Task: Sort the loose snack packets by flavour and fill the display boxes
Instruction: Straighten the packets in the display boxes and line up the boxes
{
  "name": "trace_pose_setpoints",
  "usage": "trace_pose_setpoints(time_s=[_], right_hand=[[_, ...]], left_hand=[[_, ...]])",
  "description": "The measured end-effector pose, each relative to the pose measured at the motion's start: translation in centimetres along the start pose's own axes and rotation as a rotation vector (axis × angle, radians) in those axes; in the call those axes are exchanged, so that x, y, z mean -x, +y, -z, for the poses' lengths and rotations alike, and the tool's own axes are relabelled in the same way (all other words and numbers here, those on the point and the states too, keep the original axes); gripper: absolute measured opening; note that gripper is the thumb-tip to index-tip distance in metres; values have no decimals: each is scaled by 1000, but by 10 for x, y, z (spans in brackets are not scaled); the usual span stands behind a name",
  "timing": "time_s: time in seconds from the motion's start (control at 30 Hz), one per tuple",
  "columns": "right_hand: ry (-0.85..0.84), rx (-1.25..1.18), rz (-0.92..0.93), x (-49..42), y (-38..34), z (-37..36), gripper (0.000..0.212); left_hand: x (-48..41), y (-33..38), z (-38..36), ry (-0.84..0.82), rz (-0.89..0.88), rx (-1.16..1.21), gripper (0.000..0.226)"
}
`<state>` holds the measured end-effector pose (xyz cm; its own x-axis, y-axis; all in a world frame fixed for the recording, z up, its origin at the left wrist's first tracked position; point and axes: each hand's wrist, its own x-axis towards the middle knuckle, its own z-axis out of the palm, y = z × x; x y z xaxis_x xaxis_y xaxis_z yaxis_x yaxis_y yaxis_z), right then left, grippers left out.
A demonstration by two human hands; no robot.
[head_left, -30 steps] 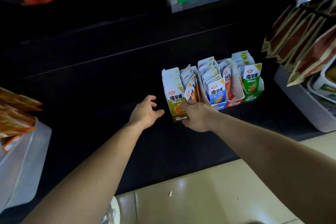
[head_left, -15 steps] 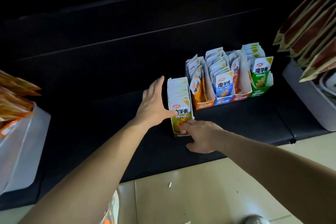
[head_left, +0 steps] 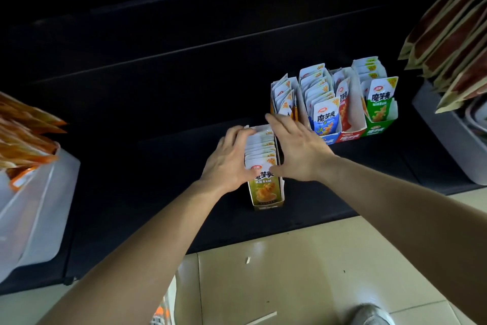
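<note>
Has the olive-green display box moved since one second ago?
Yes. The olive-green display box has come forward out of the row, toward the front edge of the black shelf, judged against the blue display box.

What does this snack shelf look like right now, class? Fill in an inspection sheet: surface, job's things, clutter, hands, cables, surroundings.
Surface: black shelf, dim.
Job's things: olive-green cardboard display box, full of packets, at the front; row of orange, blue, red and green boxes behind-right.
Clutter: white paper scrap on beige tiled floor.
Grippers: left hand grips the box's left side; right hand flat against its right.
Cables: nothing seen.
Surroundings: clear plastic bin left; grey plastic tub right.
</note>
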<state>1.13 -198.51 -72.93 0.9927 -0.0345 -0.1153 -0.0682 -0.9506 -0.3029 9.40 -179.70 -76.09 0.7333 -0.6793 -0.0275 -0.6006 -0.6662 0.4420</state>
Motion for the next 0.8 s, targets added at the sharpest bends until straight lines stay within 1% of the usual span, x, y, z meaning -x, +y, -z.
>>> trace_pose_setpoints(time_s=[0.03,0.07,0.13,0.17,0.2,0.3,0.33,0.37,0.43,0.5,0.6,0.8], right_hand=[[-44,31,18,-2,-2,-2,122],[-64,67,42,-2,-4,-6,120],[-26,144,86,0,-9,-16,106],[8,195,103,3,-12,-18,98],[36,250,120,4,-15,-20,90],[59,382,177,2,-18,-21,79],[46,393,188,-2,-19,-19,78],[15,386,192,-6,-21,-18,78],[-70,372,199,-15,-25,-16,81],[-116,411,219,-21,-27,-19,88],[-103,437,247,-24,-25,-26,94],[-71,368,232,-24,-20,-32,86]], left_hand=[[2,0,0,-5,-6,32,89],[3,-1,-1,-16,-4,67,85],[3,-3,-1,-53,21,113,80],[3,-5,-1,-67,34,117,81],[4,-8,-1,-76,44,122,88],[9,-15,1,-126,109,247,125],[12,-17,3,-158,130,298,131],[15,-20,3,-195,153,334,132],[23,-25,1,-264,214,383,124],[31,-28,-5,-309,275,446,114],[40,-29,-15,-319,340,546,108],[41,-22,-32,-294,426,617,105]])
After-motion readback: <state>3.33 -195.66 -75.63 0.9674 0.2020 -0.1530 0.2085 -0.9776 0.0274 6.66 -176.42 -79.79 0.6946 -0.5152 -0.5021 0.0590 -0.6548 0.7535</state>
